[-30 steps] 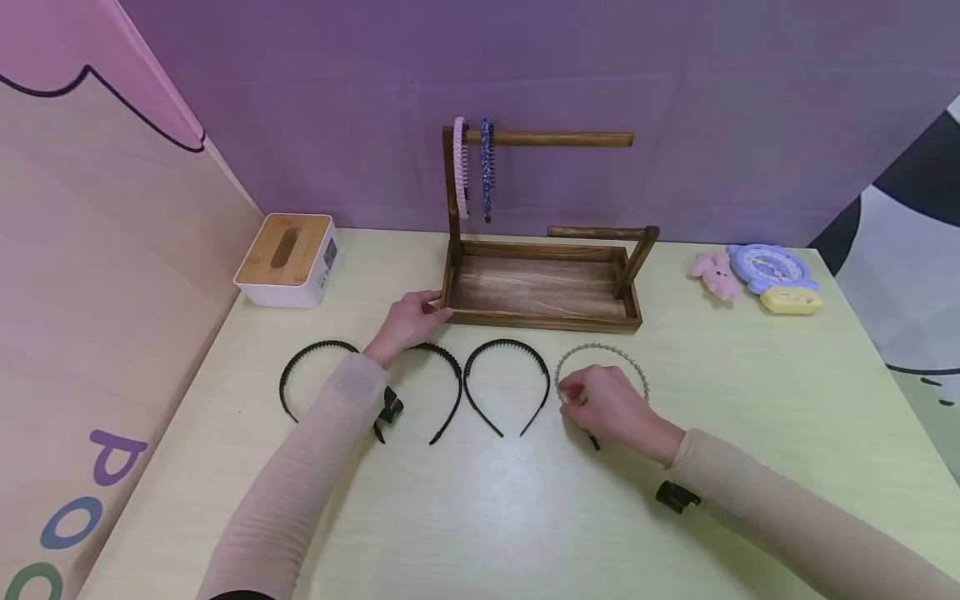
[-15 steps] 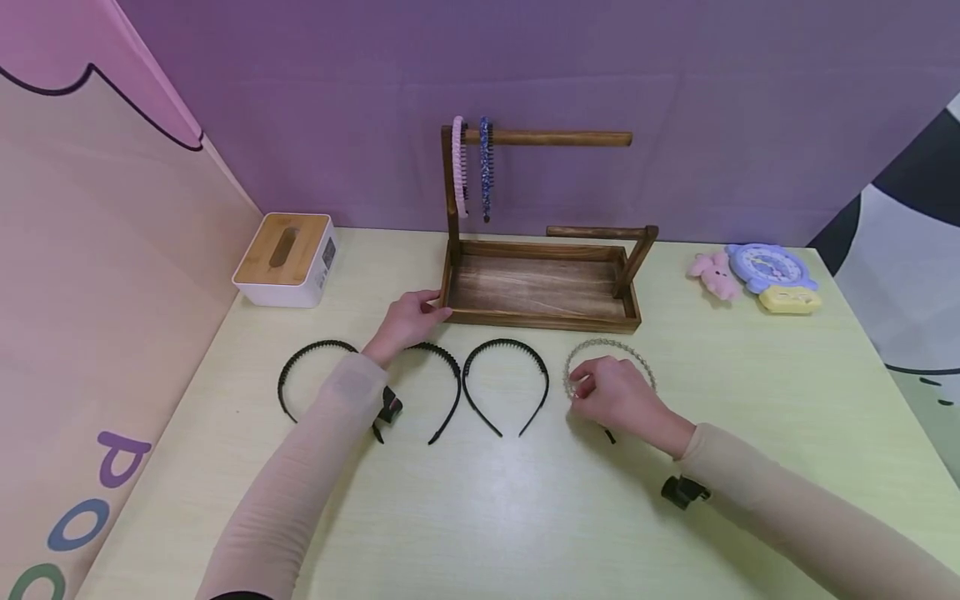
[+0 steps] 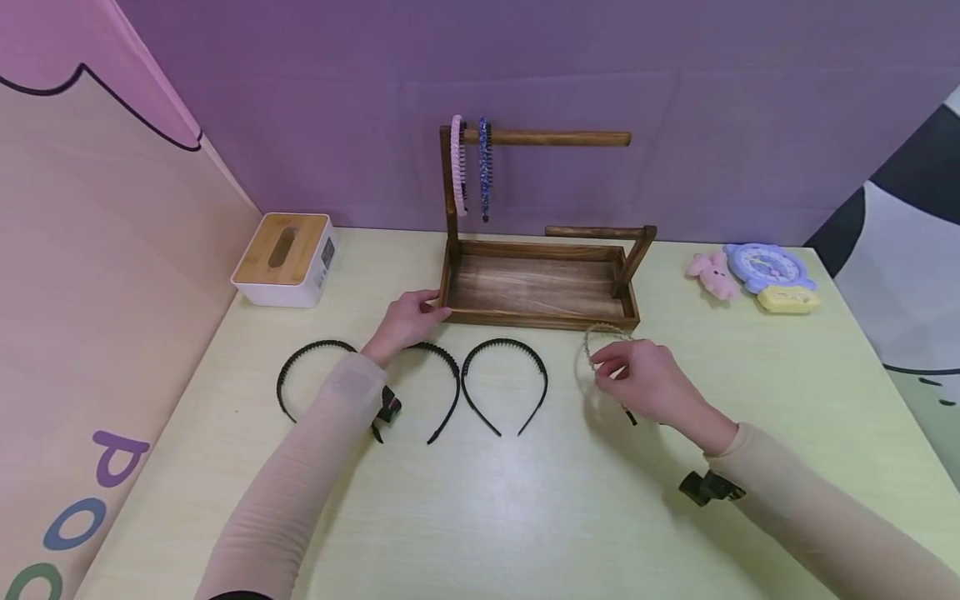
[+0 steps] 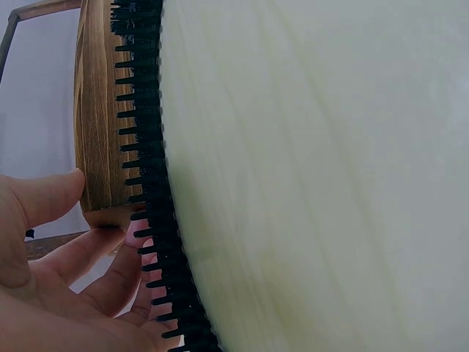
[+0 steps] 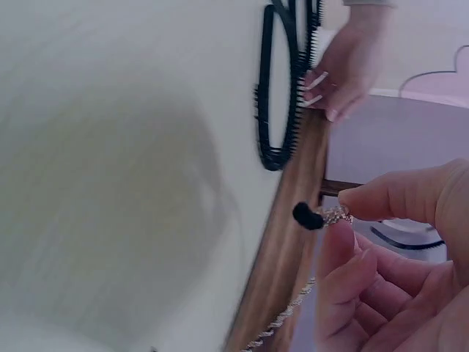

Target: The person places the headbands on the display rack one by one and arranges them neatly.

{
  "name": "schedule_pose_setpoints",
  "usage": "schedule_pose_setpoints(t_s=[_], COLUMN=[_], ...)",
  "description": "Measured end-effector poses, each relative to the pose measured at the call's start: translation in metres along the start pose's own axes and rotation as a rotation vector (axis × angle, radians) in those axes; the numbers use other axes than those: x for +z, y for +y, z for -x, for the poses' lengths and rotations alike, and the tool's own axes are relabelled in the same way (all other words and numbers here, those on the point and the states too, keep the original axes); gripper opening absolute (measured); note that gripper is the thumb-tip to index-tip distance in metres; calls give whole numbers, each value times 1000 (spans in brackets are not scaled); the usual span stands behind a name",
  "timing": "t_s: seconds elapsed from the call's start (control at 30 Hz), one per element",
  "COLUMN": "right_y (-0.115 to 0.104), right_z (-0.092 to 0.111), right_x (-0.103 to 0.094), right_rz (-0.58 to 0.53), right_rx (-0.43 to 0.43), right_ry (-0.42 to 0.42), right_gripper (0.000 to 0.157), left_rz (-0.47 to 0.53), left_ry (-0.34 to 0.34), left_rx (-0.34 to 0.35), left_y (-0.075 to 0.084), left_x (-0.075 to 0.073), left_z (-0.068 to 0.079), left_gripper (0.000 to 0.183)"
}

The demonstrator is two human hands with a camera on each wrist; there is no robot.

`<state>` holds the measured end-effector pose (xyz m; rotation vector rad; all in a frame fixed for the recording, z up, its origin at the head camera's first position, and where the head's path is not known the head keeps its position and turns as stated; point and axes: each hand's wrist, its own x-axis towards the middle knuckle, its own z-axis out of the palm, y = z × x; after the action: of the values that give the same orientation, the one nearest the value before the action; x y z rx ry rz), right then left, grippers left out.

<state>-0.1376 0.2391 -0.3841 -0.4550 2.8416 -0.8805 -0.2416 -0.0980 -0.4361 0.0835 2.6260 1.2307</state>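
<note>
My left hand (image 3: 405,321) grips the front left corner of a dark wooden rack (image 3: 540,319), thumb on its side in the left wrist view. My right hand (image 3: 652,383) pinches a silvery beaded headband (image 3: 606,326) between thumb and fingertips, in front of the rack's right end. Its shadow falls on the table below; in the right wrist view a black end tip (image 5: 308,216) pokes out past the fingers. Three black toothed headbands lie in a row: one at the left (image 3: 288,367), one partly under my left forearm (image 3: 455,367), one at the middle (image 3: 504,341).
On the rack's upper bar hang a pink headband (image 3: 458,167) and a blue glittery headband (image 3: 484,171). A lower bar (image 3: 596,232) stands at the right. A tissue box (image 3: 281,258) is back left; a pink plush toy (image 3: 715,276), blue clock (image 3: 768,267) and yellow item (image 3: 787,299) sit right.
My right hand has moved to the right and lifted the beaded headband, which now tilts up off the table. The left hand stays on the rack's corner.
</note>
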Motion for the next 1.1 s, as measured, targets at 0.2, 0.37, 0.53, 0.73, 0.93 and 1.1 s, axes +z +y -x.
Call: schedule_pose_setpoints(t_s=[0.2, 0.37, 0.53, 0.73, 0.93, 1.1], right_y=[-9, -15, -22, -32, -38, -40], right_z=[11, 19, 26, 27, 24, 15], right_x=[-20, -38, -57, -81, -103, -116], right_rz=[-29, -64, -115, -159, -273, -318], right_rx=[9, 18, -7, -30, -22, -46], right_ry=[34, 66, 139, 253, 359, 461], right_gripper=[22, 21, 21, 24, 23, 24], left_rz=[-3, 0, 5, 11, 14, 15], left_ry=[2, 2, -4, -4, -6, -9], left_rx=[-5, -9, -13, -20, -13, -10], left_y=[0, 0, 1, 2, 0, 0], left_x=[0, -1, -1, -1, -1, -2], left_z=[0, 0, 0, 0, 0, 0], left_gripper=[53, 54, 54, 54, 54, 54])
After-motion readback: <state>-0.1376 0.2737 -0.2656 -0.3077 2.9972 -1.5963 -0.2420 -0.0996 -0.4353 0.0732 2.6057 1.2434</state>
